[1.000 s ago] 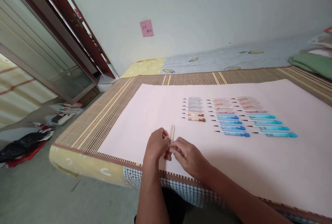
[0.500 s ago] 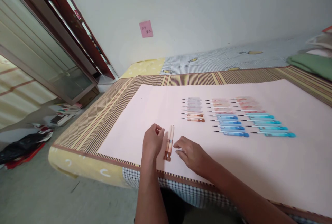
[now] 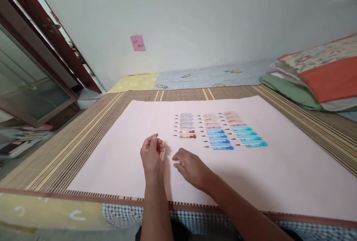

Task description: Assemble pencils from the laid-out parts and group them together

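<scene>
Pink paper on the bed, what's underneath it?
A striped woven mat sticks out past the pink paper on all visible sides; whatever lies under the paper's middle is covered.

The left hand (image 3: 151,154) and the right hand (image 3: 189,166) are bare, with slim fingers (image 3: 178,156) and knuckles that stand out as small ridges (the nails are too small to make out). The wrists are bare as well. The left forearm (image 3: 156,207) and the right forearm (image 3: 237,211) are lean and uncovered along all of their visible length, down to the bottom edge of the view. Between them, at that edge, shows a patch of black cloth (image 3: 182,230), part of the person's clothing (which garment cannot be told).
</scene>
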`<state>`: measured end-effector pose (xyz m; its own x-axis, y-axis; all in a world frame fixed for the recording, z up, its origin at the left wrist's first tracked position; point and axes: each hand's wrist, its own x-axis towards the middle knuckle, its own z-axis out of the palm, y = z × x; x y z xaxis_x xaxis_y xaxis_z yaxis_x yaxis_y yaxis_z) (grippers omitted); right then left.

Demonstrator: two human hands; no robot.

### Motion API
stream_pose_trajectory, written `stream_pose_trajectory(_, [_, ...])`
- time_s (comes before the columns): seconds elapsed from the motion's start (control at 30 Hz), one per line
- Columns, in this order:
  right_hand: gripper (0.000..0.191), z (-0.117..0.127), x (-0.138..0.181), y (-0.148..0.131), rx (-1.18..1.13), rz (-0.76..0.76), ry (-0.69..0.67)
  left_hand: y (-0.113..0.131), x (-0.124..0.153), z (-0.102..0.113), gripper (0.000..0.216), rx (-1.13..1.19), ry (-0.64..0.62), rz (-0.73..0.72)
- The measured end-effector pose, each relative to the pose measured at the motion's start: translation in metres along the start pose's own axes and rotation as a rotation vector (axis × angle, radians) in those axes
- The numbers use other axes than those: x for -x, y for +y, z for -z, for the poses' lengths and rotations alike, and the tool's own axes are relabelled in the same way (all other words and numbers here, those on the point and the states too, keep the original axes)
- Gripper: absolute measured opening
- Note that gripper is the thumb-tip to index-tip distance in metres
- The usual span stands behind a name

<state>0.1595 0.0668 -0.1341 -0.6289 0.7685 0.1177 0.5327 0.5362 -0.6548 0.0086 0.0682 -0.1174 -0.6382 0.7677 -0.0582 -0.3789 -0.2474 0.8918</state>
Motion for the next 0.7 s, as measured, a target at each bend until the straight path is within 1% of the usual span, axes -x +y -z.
stream_pose_trajectory(0.13, [0.016, 0.033, -0.009, 0.027, 0.138, -0.079, 0.134, -0.009, 0.002, -0.013, 0.035, 0.091, 0.032, 0.040])
stream_pose_trajectory(0.23, [0.016, 0.057, -0.022, 0.042, 0.252, -0.127, 0.126, -0.011, 0.005, -0.020, 0.035, 0.125, 0.052, 0.053])
stream_pose_trajectory(0.3, [0.015, 0.065, -0.032, 0.049, 0.331, -0.138, 0.091, -0.012, 0.006, -0.022, 0.034, 0.144, 0.059, 0.061])
stream_pose_trajectory(0.37, [0.014, 0.064, -0.040, 0.052, 0.372, -0.131, 0.063, -0.014, 0.004, -0.023, 0.033, 0.164, 0.063, 0.070])
stream_pose_trajectory(0.5, [0.015, 0.048, -0.050, 0.058, 0.400, -0.117, 0.034, -0.018, -0.002, -0.022, 0.034, 0.183, 0.066, 0.091])
stream_pose_trajectory(0.6, [0.015, 0.039, -0.052, 0.062, 0.404, -0.128, 0.030, -0.020, -0.004, -0.022, 0.035, 0.176, 0.049, 0.103])
stream_pose_trajectory(0.7, [0.013, 0.035, -0.049, 0.066, 0.377, -0.136, 0.012, -0.020, -0.003, -0.022, 0.036, 0.177, 0.037, 0.112])
